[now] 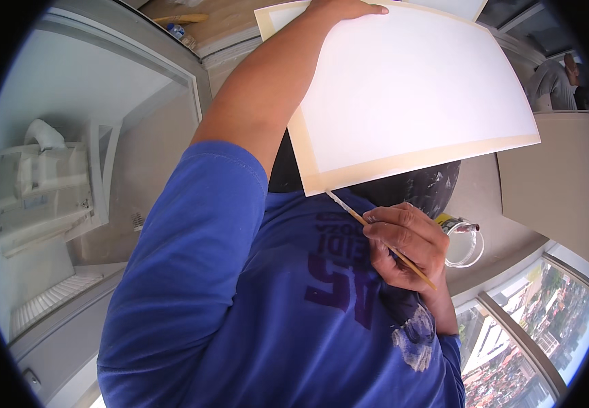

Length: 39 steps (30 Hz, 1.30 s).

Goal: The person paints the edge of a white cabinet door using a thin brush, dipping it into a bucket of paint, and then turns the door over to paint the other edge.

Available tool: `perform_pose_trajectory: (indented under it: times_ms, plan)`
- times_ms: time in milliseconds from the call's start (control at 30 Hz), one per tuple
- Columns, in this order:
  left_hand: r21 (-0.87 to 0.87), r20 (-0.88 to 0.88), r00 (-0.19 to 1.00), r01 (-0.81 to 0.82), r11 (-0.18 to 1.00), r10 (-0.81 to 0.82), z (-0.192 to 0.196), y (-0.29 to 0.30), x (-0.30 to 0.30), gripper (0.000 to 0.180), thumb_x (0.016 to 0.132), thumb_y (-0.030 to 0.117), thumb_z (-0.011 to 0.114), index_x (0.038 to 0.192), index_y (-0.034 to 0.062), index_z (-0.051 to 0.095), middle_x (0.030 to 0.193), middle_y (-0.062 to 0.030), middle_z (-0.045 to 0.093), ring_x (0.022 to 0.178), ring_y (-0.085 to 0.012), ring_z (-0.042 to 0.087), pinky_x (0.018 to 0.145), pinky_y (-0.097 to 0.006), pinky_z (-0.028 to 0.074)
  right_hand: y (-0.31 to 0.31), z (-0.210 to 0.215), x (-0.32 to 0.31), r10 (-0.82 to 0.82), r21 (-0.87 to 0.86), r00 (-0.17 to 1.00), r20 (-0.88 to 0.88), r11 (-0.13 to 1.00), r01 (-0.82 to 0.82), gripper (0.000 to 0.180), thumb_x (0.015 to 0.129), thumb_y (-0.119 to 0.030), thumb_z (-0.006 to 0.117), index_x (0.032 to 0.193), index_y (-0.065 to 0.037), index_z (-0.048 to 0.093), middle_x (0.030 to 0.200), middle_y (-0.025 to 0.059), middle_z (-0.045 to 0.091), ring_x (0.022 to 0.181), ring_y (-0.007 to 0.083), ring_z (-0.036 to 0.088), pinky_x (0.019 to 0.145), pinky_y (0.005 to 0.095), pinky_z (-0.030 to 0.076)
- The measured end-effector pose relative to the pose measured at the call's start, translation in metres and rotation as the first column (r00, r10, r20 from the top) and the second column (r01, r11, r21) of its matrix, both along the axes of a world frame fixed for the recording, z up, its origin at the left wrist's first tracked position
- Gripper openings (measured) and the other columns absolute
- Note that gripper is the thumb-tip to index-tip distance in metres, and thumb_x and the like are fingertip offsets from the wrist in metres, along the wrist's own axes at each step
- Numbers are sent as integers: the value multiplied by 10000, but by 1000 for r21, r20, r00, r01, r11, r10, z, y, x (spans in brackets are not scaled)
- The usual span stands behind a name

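Note:
A large white panel (417, 81) with beige tape-like borders lies tilted across my lap. My left hand (342, 8) grips its far edge, the thumb lying on the white face; the picture's upper edge cuts off the other fingers. Pinched in my right hand (407, 245) is a thin paintbrush (413, 265) with a wooden handle. Its white-coated tip meets the panel's near edge, close to the left corner. Dark, paint-spotted cloth (437, 189) shows beneath the panel.
A bucket (470, 246) with a yellow label and a brush across its rim stands to my right. Beyond it are a beige board (553, 183) and another person's grey-clad leg (550, 81). Windows (532, 313) line the lower right. A glazed frame (192, 88) stands left.

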<state>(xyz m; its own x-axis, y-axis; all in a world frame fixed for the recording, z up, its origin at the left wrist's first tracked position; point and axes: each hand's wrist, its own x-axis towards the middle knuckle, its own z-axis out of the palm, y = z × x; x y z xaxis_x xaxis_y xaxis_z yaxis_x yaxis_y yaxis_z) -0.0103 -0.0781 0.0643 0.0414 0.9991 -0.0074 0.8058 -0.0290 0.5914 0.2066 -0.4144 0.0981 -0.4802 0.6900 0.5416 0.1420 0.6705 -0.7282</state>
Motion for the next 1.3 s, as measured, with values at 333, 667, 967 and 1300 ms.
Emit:
perform_pose_trajectory:
  times_ms: [333,667,967,1300]
  plan:
    - [22,-33,999,-8,1000,9,2,-3,0,1133,766,616,813,1526,-82,344,1533,-309,451,1440,-417,437,1192,-451,365,5,1,-6,23,-2,999,46,1000,-23,190,708,98,707,890,42,704,895,169,709,688,258,693,604,318,565]
    - [-6,-20,1000,-5,1000,5,4,-4,-1,1143,770,610,818,1539,-79,328,1566,-299,414,1460,-414,410,1197,-441,365,5,9,-13,48,-1,995,87,999,-48,214,699,114,699,904,52,693,911,162,697,699,260,687,599,318,558]
    - [1,-40,999,-10,1000,10,0,-1,-2,1165,778,606,815,1559,-80,289,1588,-303,375,1488,-412,364,1225,-456,321,8,10,-16,72,2,994,83,997,-73,225,687,110,710,904,54,693,914,168,696,677,258,670,591,323,557]
    - [-20,-35,999,-11,1000,10,3,-2,0,1186,780,611,813,1573,-77,261,1607,-296,346,1503,-407,340,1237,-449,307,6,13,-18,81,4,990,113,997,-82,233,688,108,716,912,50,694,928,163,693,697,264,676,614,326,569]
